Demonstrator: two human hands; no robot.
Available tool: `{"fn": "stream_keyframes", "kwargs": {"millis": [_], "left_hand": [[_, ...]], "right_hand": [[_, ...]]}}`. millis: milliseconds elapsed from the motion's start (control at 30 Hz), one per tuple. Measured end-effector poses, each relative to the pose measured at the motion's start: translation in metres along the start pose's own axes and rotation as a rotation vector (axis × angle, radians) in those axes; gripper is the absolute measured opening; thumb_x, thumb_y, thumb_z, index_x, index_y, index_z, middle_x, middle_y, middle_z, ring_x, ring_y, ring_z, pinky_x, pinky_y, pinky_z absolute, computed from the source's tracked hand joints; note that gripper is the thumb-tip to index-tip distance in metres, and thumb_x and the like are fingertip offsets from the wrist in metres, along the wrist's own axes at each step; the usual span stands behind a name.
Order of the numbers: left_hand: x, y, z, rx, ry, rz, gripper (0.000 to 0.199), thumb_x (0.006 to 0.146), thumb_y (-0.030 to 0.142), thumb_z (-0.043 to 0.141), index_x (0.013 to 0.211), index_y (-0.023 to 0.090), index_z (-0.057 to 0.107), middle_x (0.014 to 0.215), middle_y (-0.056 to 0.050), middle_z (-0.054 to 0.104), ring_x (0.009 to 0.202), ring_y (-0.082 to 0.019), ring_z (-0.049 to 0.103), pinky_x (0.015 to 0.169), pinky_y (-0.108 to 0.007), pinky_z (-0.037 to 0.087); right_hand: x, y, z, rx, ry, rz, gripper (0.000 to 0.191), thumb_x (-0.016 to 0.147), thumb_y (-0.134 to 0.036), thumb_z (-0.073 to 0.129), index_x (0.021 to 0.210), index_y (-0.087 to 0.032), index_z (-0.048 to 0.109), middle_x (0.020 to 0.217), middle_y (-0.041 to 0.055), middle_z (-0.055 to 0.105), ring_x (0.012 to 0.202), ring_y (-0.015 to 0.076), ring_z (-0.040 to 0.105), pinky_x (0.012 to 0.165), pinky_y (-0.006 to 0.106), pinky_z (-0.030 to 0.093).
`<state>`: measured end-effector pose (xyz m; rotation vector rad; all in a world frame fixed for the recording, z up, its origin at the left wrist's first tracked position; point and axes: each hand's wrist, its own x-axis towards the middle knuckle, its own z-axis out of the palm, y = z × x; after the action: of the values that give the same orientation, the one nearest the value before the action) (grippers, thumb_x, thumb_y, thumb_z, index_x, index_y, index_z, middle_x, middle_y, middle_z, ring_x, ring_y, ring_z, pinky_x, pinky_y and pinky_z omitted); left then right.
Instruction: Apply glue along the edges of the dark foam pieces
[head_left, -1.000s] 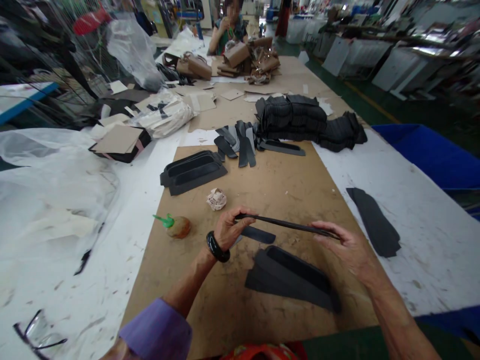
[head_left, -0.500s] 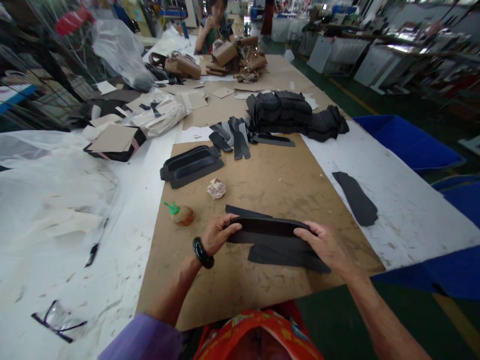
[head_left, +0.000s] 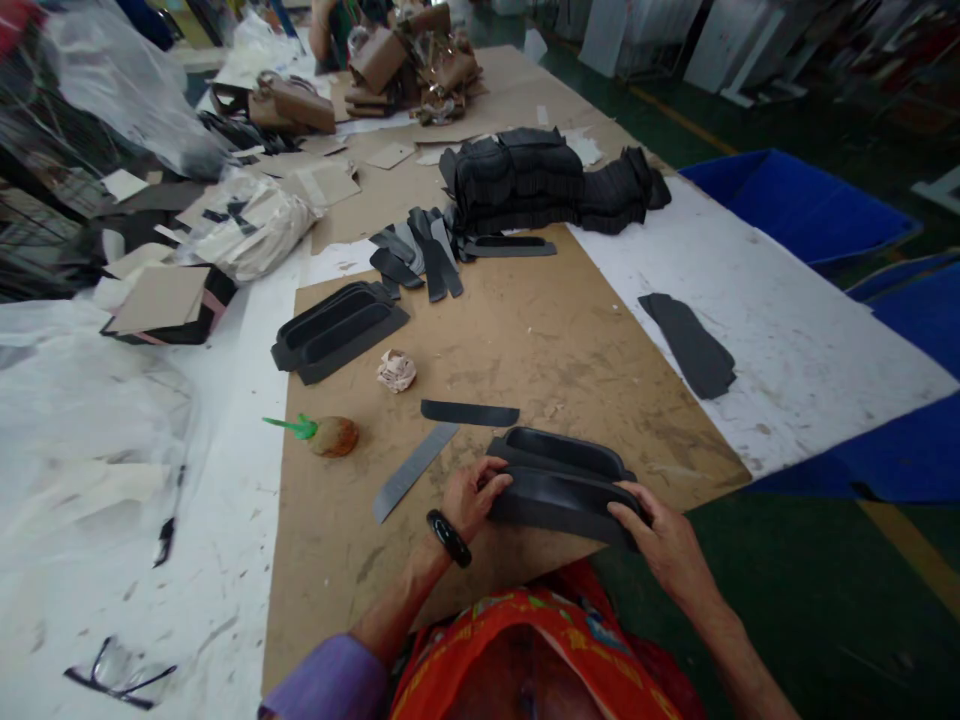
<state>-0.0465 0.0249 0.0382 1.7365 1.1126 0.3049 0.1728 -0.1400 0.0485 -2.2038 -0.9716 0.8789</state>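
Both my hands grip a black moulded strip (head_left: 562, 498) near the front edge of the brown board. My left hand (head_left: 474, 497), with a dark bangle at the wrist, pinches its left end between thumb and fingers. At the other end, the thumb and fingers of my right hand (head_left: 651, 525) close on it. Directly behind lies a black trough-shaped piece (head_left: 574, 455), partly covered by the held strip; I cannot tell whether the two are joined. To the left rest a grey flat strip (head_left: 414, 472) and a dark flat strip (head_left: 470, 412).
A round brown bottle with a green spout (head_left: 334, 436) and a crumpled paper ball (head_left: 396, 370) sit left. Beyond are nested black trays (head_left: 341, 325), loose strips (head_left: 424, 250) and a black stack (head_left: 517, 180). Eyeglasses (head_left: 120, 675) lie near left; blue bins (head_left: 795, 210) stand right.
The view has tilted down and turned right. My hands have tipped the moulded strip and brought it closer to the board's front edge. The grey flat strip now shows left of my hands.
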Motion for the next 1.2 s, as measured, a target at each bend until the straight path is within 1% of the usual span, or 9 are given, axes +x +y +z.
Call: {"fn": "stream_keyframes", "kwargs": {"millis": [200, 267, 367, 433, 600, 733, 867, 1067, 1200], "left_hand": [[0.032, 0.014, 0.006, 0.138, 0.06, 0.042, 0.021, 0.081, 0.036, 0.054, 0.092, 0.02, 0.062, 0.069, 0.002, 0.062, 0.066, -0.015, 0.058, 0.065, -0.027, 0.045], [0.038, 0.013, 0.007, 0.197, 0.083, 0.046, 0.018, 0.08, 0.033, 0.056, 0.093, 0.021, 0.062, 0.078, 0.0, 0.063, 0.075, -0.016, 0.059, 0.072, -0.03, 0.046], [0.042, 0.007, 0.005, 0.277, 0.121, 0.026, 0.026, 0.076, 0.033, 0.062, 0.099, 0.02, 0.059, 0.096, -0.005, 0.061, 0.093, -0.021, 0.056, 0.083, -0.036, 0.044], [0.043, 0.004, 0.001, 0.316, 0.115, -0.001, 0.033, 0.074, 0.033, 0.064, 0.101, 0.017, 0.056, 0.1, -0.007, 0.059, 0.095, -0.022, 0.055, 0.084, -0.037, 0.044], [0.044, 0.005, -0.009, 0.377, 0.012, -0.058, 0.041, 0.067, 0.033, 0.071, 0.1, 0.015, 0.054, 0.095, -0.007, 0.059, 0.087, -0.02, 0.058, 0.076, -0.032, 0.047], [0.046, 0.01, -0.009, 0.436, -0.04, -0.086, 0.044, 0.061, 0.033, 0.074, 0.096, 0.017, 0.054, 0.087, -0.005, 0.059, 0.085, -0.023, 0.057, 0.073, -0.035, 0.045], [0.044, 0.008, -0.007, 0.465, -0.069, -0.082, 0.042, 0.06, 0.031, 0.074, 0.094, 0.019, 0.051, 0.086, -0.002, 0.057, 0.083, -0.022, 0.056, 0.072, -0.035, 0.045], [0.039, 0.001, -0.009, 0.466, -0.118, -0.039, 0.042, 0.064, 0.031, 0.072, 0.097, 0.019, 0.05, 0.092, -0.003, 0.057, 0.087, -0.022, 0.056, 0.078, -0.036, 0.045], [0.04, -0.001, -0.01, 0.451, -0.15, -0.013, 0.052, 0.063, 0.029, 0.073, 0.107, 0.018, 0.047, 0.106, -0.007, 0.057, 0.1, -0.024, 0.055, 0.087, -0.037, 0.043]], "right_hand": [[0.02, 0.004, 0.0, -0.12, 0.16, -0.009, 0.039, 0.081, -0.05, 0.046, 0.105, -0.022, 0.058, 0.102, 0.0061, 0.065, 0.095, 0.025, 0.06, 0.083, 0.038, 0.044], [0.025, 0.007, 0.003, -0.227, 0.222, -0.035, 0.039, 0.082, -0.05, 0.045, 0.103, -0.021, 0.059, 0.102, 0.0079, 0.063, 0.095, 0.0259, 0.058, 0.081, 0.039, 0.044], [0.033, 0.013, 0.007, -0.355, 0.282, -0.047, 0.044, 0.08, -0.052, 0.047, 0.105, -0.017, 0.059, 0.1, 0.0117, 0.059, 0.096, 0.0277, 0.056, 0.082, 0.04, 0.044], [0.038, 0.017, 0.008, -0.354, 0.261, -0.043, 0.047, 0.079, -0.052, 0.05, 0.107, -0.015, 0.057, 0.101, 0.0126, 0.059, 0.097, 0.0275, 0.055, 0.085, 0.04, 0.044], [0.046, 0.017, 0.005, -0.335, 0.096, -0.031, 0.049, 0.077, -0.047, 0.055, 0.114, -0.014, 0.052, 0.106, 0.0128, 0.059, 0.1, 0.027, 0.055, 0.088, 0.041, 0.041], [0.05, 0.008, 0.001, -0.393, 0.003, -0.008, 0.043, 0.071, -0.041, 0.062, 0.106, -0.016, 0.054, 0.095, 0.01, 0.061, 0.091, 0.026, 0.057, 0.08, 0.038, 0.042], [0.051, 0.002, -0.003, -0.417, -0.075, 0.027, 0.033, 0.067, -0.041, 0.064, 0.091, -0.02, 0.056, 0.086, 0.0056, 0.061, 0.082, 0.0238, 0.057, 0.069, 0.034, 0.041], [0.044, 0.001, -0.001, -0.482, -0.074, 0.011, 0.027, 0.066, -0.042, 0.063, 0.076, -0.021, 0.05, 0.082, 0.0044, 0.058, 0.08, 0.0228, 0.055, 0.067, 0.032, 0.038], [0.04, 0.0, 0.001, -0.382, -0.094, 0.083, 0.034, 0.067, -0.042, 0.063, 0.091, -0.021, 0.052, 0.09, 0.0048, 0.06, 0.082, 0.0215, 0.057, 0.065, 0.03, 0.038]]}}
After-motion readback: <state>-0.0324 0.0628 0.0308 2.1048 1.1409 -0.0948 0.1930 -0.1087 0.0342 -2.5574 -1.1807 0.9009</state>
